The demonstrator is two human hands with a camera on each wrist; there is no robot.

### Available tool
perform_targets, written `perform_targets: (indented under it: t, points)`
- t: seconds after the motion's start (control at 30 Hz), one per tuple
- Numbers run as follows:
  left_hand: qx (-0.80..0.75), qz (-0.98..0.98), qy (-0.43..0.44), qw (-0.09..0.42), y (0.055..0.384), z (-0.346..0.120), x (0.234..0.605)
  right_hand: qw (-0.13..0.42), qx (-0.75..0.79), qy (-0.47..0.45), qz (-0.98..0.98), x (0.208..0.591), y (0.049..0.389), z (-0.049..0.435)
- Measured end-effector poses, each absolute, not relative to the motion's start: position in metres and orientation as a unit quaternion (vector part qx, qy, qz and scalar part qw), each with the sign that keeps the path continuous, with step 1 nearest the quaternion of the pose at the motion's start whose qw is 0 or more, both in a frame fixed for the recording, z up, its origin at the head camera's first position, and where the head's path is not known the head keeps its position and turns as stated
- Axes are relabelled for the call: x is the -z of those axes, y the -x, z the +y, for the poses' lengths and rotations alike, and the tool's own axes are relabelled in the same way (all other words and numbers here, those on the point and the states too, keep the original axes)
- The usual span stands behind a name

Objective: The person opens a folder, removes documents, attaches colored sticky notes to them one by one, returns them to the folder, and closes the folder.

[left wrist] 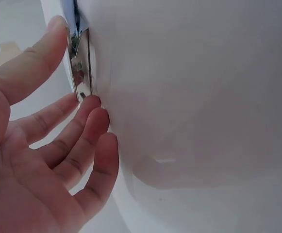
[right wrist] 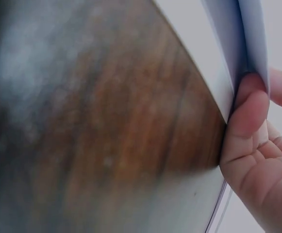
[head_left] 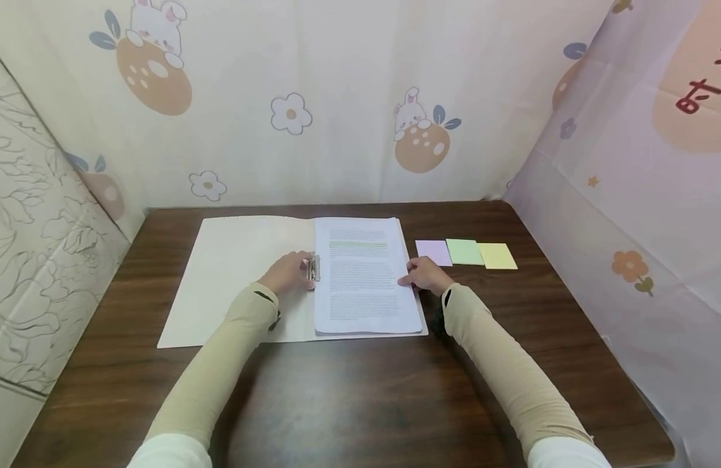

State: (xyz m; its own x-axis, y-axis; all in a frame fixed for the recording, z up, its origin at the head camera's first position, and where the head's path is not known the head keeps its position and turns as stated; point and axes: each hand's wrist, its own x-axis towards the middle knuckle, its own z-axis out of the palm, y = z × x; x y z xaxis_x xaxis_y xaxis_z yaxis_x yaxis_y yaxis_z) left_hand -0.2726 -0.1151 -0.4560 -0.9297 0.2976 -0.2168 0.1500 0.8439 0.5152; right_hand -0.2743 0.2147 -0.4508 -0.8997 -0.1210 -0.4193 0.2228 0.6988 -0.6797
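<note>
An open white folder (head_left: 237,260) lies flat on the table, with a stack of printed papers (head_left: 360,312) on its right half. One text line on the top sheet is highlighted green. At the folder's middle fold is a metal clip (head_left: 316,268), whose lever my left hand (head_left: 287,272) holds between thumb and index finger. The left wrist view shows that clip (left wrist: 81,65) from the side, the other fingers curled beside it. My right hand (head_left: 427,274) pinches the right edge of the papers (right wrist: 255,34), thumb and fingers on opposite faces of the sheets.
Purple (head_left: 433,252), green (head_left: 465,251) and yellow (head_left: 497,256) sticky note pads lie in a row just right of the folder. The dark wooden table (head_left: 360,403) has patterned curtains (head_left: 348,162) behind it and along its sides.
</note>
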Motion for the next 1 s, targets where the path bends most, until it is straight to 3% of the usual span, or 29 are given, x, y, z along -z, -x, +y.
perform_targets:
  t: [0.3,0.5,1.0]
  points:
    - [-0.324,0.918,-0.139,0.182,0.273,-0.131,0.443,0.214,0.377,-0.024,0.901,0.452,0.273,0.214]
    - [-0.369,0.902,-0.158,0.159,0.271,-0.139,0.445,0.22,0.381,-0.019,0.898,0.454,0.274,0.216]
    - [-0.454,0.877,-0.079,0.133,0.264,-0.129,0.439,0.227,0.401,-0.009,0.887,0.453,0.272,0.218]
